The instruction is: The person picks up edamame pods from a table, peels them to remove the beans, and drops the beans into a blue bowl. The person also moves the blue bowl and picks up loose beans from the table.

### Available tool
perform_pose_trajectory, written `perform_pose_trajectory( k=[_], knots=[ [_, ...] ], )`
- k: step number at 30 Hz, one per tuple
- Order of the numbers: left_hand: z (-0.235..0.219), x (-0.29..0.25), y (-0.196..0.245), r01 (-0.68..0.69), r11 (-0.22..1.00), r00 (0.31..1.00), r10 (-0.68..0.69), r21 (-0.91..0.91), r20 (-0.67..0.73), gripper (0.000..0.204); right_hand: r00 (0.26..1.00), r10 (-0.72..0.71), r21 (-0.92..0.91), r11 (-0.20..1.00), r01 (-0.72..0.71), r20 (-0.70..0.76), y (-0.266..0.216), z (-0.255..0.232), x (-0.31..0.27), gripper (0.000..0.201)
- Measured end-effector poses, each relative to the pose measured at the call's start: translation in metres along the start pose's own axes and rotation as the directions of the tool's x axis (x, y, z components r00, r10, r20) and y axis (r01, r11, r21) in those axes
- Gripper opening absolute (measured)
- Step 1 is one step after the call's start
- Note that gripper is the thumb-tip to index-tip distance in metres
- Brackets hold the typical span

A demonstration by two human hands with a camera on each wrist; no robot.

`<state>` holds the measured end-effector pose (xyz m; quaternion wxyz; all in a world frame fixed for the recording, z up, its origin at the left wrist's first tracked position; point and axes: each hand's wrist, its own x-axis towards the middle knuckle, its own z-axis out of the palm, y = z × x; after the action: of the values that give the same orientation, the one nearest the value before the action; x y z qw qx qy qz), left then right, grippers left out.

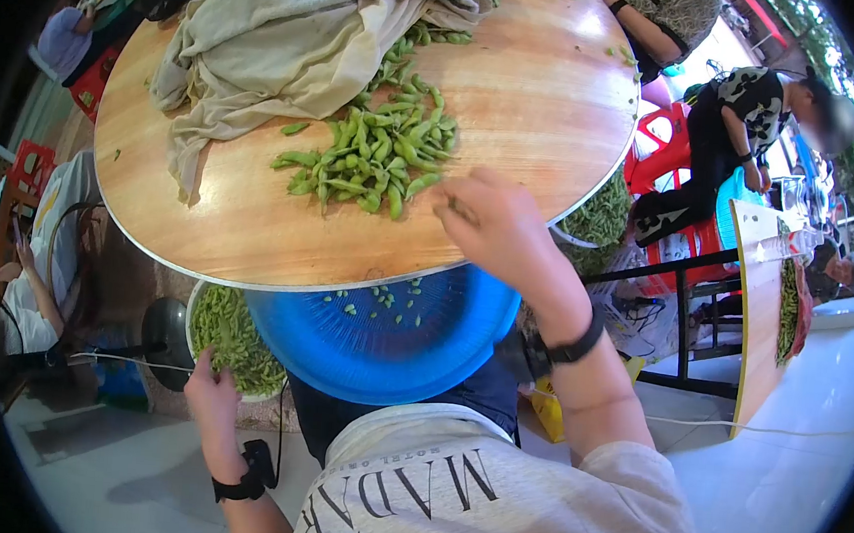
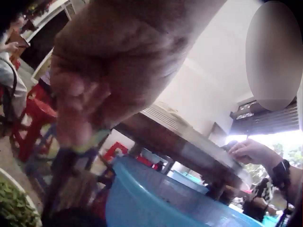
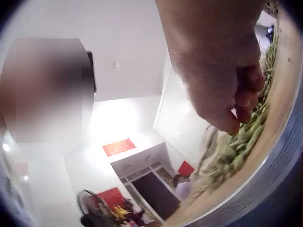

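A pile of green soybean pods (image 1: 375,159) lies on the round wooden table (image 1: 548,97). My right hand (image 1: 499,227) reaches over the table's near edge, fingers bent and fingertips right at the pile's side; I cannot tell whether they pinch a pod. In the right wrist view, the right hand (image 3: 222,80) has its thumb and fingers close together beside the pods (image 3: 241,146). My left hand (image 1: 212,395) is low on the left, by a pale tub (image 1: 194,295) full of pods. A blurred green pod (image 2: 97,141) shows at its curled fingertips in the left wrist view.
A blue basin (image 1: 381,357) with several shelled beans sits on my lap under the table edge. Crumpled pale cloth (image 1: 274,48) covers the table's far left. Another container of pods (image 1: 597,214) stands right of the table. A seated person (image 1: 745,110) works beyond it, near red stools (image 1: 661,144).
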<state>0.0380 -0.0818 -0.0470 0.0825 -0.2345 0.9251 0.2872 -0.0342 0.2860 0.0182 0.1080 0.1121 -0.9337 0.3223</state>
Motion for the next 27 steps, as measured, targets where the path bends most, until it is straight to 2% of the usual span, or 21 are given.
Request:
perform_pose_trajectory(
  k=[3,4,5,6,8,10,11,12,14,15,18,19,20,21,22,24,26,27],
  knots=[
    [-0.005,0.011,-0.020,-0.144,0.941,0.988,0.156,0.306,-0.016,0.027,0.999,-0.024,-0.088,0.996,0.026,0.026,0.021,0.008,0.025,0.014],
    [-0.006,0.010,-0.014,-0.129,0.991,0.988,0.125,0.039,0.088,0.026,0.999,-0.014,-0.106,0.994,0.019,0.051,0.023,0.009,0.028,0.015],
    [-0.010,0.002,0.010,-0.071,0.971,0.973,0.118,-0.229,0.196,0.025,0.997,-0.004,-0.124,0.992,0.014,0.081,0.024,0.010,0.030,0.015],
    [-0.013,-0.007,0.034,0.022,0.883,0.944,0.136,-0.469,0.301,0.025,0.996,-0.050,-0.093,0.994,0.056,0.072,0.025,0.009,0.030,0.015],
    [-0.012,-0.022,0.077,0.065,0.778,0.859,0.275,-0.625,0.432,0.023,0.990,-0.133,-0.022,0.991,0.134,0.042,0.025,0.009,0.026,0.015],
    [-0.001,-0.031,0.116,0.207,0.619,0.759,0.387,-0.758,0.523,0.024,0.983,-0.169,0.102,0.982,0.161,0.076,-0.001,-0.007,0.020,0.014],
    [0.009,-0.035,0.132,0.331,0.500,0.709,0.429,-0.800,0.561,0.025,0.978,-0.186,0.168,0.971,0.169,0.091,-0.012,-0.010,0.013,0.014],
    [0.021,-0.037,0.144,0.450,0.371,0.657,0.478,-0.812,0.583,0.025,0.970,-0.229,0.207,0.956,0.210,0.076,-0.018,-0.005,0.005,0.014],
    [0.038,-0.035,0.158,0.620,0.264,0.507,0.584,-0.739,0.634,0.024,0.949,-0.313,0.276,0.916,0.291,0.037,-0.029,0.005,-0.012,0.012],
    [0.043,-0.034,0.159,0.697,0.217,0.427,0.641,-0.684,0.638,0.023,0.939,-0.332,0.239,0.923,0.302,0.095,-0.032,0.007,-0.019,0.013],
    [0.053,-0.033,0.148,0.606,0.328,0.435,0.625,-0.724,0.648,0.020,0.949,-0.304,0.386,0.887,0.252,0.079,-0.031,0.009,-0.032,0.017],
    [0.051,-0.035,0.147,0.580,0.322,0.470,0.619,-0.748,0.630,0.018,0.965,-0.257,0.498,0.845,0.194,0.060,-0.031,0.011,-0.034,0.013],
    [0.048,-0.038,0.147,0.552,0.318,0.503,0.611,-0.771,0.612,0.017,0.985,-0.068,0.622,0.782,-0.046,0.158,-0.032,0.009,-0.038,0.014],
    [0.045,-0.042,0.147,0.523,0.312,0.535,0.604,-0.793,0.590,0.017,0.954,0.101,0.703,0.656,-0.277,0.282,-0.033,0.005,-0.041,0.018],
    [0.043,-0.045,0.147,0.428,0.360,0.591,0.582,-0.829,0.558,0.017,0.875,0.241,0.733,0.478,-0.483,0.420,-0.033,0.003,-0.043,0.023],
    [0.041,-0.051,0.147,0.227,0.455,0.688,0.551,-0.861,0.472,0.017,0.838,0.216,0.726,0.422,-0.543,0.501,-0.035,0.012,-0.046,0.031],
    [0.045,-0.057,0.144,0.081,0.506,0.734,0.553,-0.859,0.395,0.018,0.794,0.194,0.710,0.362,-0.604,0.576,-0.038,0.024,-0.051,0.039],
    [0.046,-0.060,0.143,0.007,0.527,0.752,0.557,-0.850,0.352,0.019,0.788,0.186,0.702,0.369,-0.610,0.587,-0.041,0.028,-0.052,0.041]
  ],
)
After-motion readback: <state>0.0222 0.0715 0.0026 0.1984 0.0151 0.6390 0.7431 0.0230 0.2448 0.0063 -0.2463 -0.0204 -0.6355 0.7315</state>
